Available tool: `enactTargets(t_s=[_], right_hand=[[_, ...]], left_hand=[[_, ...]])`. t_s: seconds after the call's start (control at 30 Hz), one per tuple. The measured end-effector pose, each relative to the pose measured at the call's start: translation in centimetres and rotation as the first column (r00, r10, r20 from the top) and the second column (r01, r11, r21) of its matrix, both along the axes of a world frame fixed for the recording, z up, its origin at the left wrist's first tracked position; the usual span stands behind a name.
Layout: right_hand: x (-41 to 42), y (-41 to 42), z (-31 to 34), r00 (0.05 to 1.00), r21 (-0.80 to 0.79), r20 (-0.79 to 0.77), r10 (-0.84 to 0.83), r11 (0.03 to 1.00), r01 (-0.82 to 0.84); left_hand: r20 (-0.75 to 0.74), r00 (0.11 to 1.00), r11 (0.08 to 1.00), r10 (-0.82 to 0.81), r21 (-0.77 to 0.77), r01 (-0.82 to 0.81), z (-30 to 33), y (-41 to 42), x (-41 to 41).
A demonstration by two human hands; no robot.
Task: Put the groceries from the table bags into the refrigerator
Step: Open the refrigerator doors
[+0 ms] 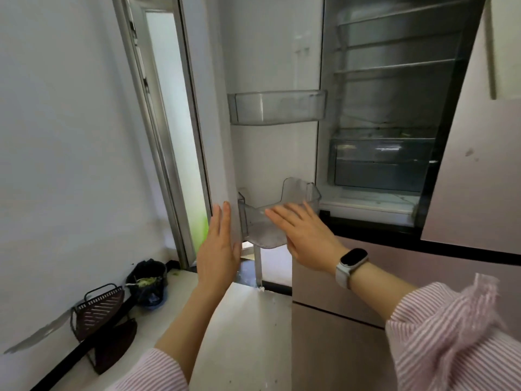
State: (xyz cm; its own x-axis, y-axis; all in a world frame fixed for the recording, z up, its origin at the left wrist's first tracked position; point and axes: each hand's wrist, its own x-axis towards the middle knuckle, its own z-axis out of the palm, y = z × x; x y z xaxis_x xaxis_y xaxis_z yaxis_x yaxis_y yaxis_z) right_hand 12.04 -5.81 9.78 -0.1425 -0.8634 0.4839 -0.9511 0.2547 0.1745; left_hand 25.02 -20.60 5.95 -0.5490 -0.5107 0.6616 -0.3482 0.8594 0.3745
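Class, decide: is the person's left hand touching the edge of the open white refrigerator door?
Touching. The head view shows the left hand with straight fingers laid flat against the edge of the open white refrigerator door, no gap visible between them.

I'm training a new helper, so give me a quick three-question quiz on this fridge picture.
1. True or false: the left hand grips a grocery bag.
2. Which door bin sits higher: the one near the right hand, or the one above it?
3. Multiple choice: the right wrist wears A) a smartwatch, B) a glove, C) nothing.

Key:
1. False; its fingers are straight, against the open refrigerator door edge.
2. The one above it; the lower bin is by the hand.
3. A.
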Motion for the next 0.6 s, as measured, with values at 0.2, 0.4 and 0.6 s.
enactTargets(t_s=[0.2,0.4,0.6], right_hand=[[0.5,-3.3,0.4,0.999,-0.017,0.007,0.051,0.999,-0.051],[-1.9,0.0,-1.0,0.966,-0.305,0.158,0.205,0.941,-0.150],[-10.5,9.3,-0.8,0.970,-0.177,0.007,-0.243,0.954,0.241]], left_hand=[[0.066,0.998,0.990,-0.016,0.142,0.007,1.9,-2.1,0.1],[-0.241,0.967,0.991,-0.087,-0.118,0.059,2.4,3.1,-1.1],[-0.116,0.923,0.921,-0.367,-0.187,0.343,3.3,9.3,-8.6]])
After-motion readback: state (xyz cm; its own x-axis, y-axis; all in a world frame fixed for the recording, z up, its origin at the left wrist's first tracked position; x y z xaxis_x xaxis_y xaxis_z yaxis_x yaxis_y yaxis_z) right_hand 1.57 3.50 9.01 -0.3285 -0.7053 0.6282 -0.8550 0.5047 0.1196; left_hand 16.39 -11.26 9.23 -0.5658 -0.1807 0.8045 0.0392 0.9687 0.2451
